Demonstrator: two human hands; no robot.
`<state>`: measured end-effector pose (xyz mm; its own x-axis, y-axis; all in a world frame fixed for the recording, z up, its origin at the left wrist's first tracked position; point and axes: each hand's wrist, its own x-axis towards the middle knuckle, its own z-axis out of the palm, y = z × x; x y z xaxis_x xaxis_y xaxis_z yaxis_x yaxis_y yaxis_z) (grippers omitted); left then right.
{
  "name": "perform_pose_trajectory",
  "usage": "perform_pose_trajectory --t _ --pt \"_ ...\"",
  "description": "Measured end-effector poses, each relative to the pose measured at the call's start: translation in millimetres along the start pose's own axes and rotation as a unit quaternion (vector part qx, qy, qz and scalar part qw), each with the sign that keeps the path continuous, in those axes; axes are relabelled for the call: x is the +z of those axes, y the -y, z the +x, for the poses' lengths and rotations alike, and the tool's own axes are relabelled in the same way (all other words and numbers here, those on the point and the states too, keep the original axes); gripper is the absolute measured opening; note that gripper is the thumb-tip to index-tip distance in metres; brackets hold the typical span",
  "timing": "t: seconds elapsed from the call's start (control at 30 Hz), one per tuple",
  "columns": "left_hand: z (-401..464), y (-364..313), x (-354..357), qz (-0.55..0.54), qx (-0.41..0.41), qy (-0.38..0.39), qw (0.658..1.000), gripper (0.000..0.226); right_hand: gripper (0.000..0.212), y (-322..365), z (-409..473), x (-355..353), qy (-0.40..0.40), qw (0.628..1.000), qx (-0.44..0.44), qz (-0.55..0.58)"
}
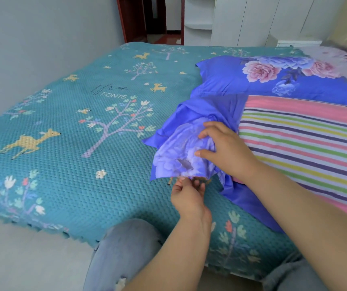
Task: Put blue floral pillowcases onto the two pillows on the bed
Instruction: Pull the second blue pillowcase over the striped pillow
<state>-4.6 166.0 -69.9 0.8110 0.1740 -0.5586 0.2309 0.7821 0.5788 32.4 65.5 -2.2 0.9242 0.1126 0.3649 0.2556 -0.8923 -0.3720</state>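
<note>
The second blue floral pillowcase (181, 148) is being handled at the near edge of the bed (63, 164), bunched into loose folds against the end of the striped pillow (307, 143). The right hand (225, 152) is being rested on top of the gathered fabric, fingers curled into the folds and thumb pressed against them; the cloth is judged to be held this way so that the opening can be found and spread. Just below it, the left hand (189, 196) is being closed in a pinch on the lower hem of the pillowcase, apparently to keep that edge taut and lifted off the bedspread. The striped pillow is lying bare beyond the right hand, with only its near end overlapped by blue cloth, so it is not yet being sheathed. Farther past the right hand, the other pillow (273, 80) is already being carried in its floral case. The task is judged roughly half complete. A denim-clad knee (124, 248) is being held beside the bed edge.
</note>
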Motion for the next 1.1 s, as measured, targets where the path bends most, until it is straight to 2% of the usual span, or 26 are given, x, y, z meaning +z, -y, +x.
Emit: perform_pose_trajectory --t 0.17,0.33,0.47,0.53,0.6,0.63,0.7,0.73,0.77,0.83,0.87,0.9,0.93,1.0,1.07,1.1 --pt "-0.2 28.0 5.1 0.062 0.008 0.000 0.998 0.020 0.023 -9.0 3.4 -3.0 -0.035 0.997 -0.044 -0.061" --pt "8.8 23.1 15.3 0.116 0.056 0.013 0.992 0.018 0.017 -20.7 1.4 -41.2 -0.122 0.987 0.035 -0.096" --pt "21.0 32.8 10.6 0.134 -0.043 0.033 0.990 0.024 0.014 -30.7 -4.4 -53.1 -0.047 0.983 0.113 -0.137" --pt "25.0 20.9 6.7 0.143 -0.052 0.033 0.988 0.022 0.014 -29.8 -6.1 -51.8 -0.014 0.981 0.131 -0.139" --pt "26.7 -7.5 2.2 0.197 -0.012 0.036 0.980 0.030 0.012 -29.7 -6.0 -50.5 0.005 0.982 0.141 -0.125" --pt "25.6 -26.5 4.4 0.238 0.034 0.020 0.970 0.033 0.010 -29.8 -6.3 -50.3 0.011 0.983 0.143 -0.113" --pt "28.6 -70.0 11.7 0.241 0.127 0.013 0.962 0.031 0.009 -29.1 -8.4 -47.9 0.017 0.986 0.129 -0.102" --pt "31.9 -92.1 19.2 0.276 0.185 0.027 0.943 0.030 0.009 -28.9 -9.7 -46.4 0.016 0.988 0.112 -0.105" --pt "43.5 -106.1 28.8 0.357 0.236 0.049 0.902 0.026 0.009 -29.2 -11.0 -45.0 0.013 0.990 0.090 -0.110" --pt "59.5 -128.1 49.9 0.516 0.273 0.114 0.803 0.013 0.011 -29.2 -12.9 -42.5 0.012 0.993 0.047 -0.112" --pt "65.7 -132.9 60.0 0.582 0.265 0.134 0.757 0.034 0.011 -30.1 -13.4 -41.7 0.016 0.994 0.035 -0.103" --pt "72.0 -134.6 66.9 0.627 0.248 0.141 0.725 0.049 0.010 -30.7 -13.8 -40.4 0.022 0.995 0.033 -0.087" --pt "73.4 -134.6 74.4 0.650 0.235 0.159 0.705 0.050 0.008 -31.2 -14.4 -39.4 0.032 0.996 0.040 -0.070" --pt "79.9 -130.0 90.0 0.682 0.262 0.180 0.659 0.018 0.006 -34.7 -14.7 -37.1 0.047 0.996 0.062 -0.046" --pt "88.2 -124.8 109.5 0.689 0.310 0.172 0.632 0.032 0.008 -35.8 -15.3 -33.8 0.047 0.995 0.077 -0.032" --pt "88.9 -122.7 119.7 0.686 0.348 0.167 0.617 0.031 0.009 -34.7 -15.0 -31.2 0.044 0.995 0.080 -0.027"
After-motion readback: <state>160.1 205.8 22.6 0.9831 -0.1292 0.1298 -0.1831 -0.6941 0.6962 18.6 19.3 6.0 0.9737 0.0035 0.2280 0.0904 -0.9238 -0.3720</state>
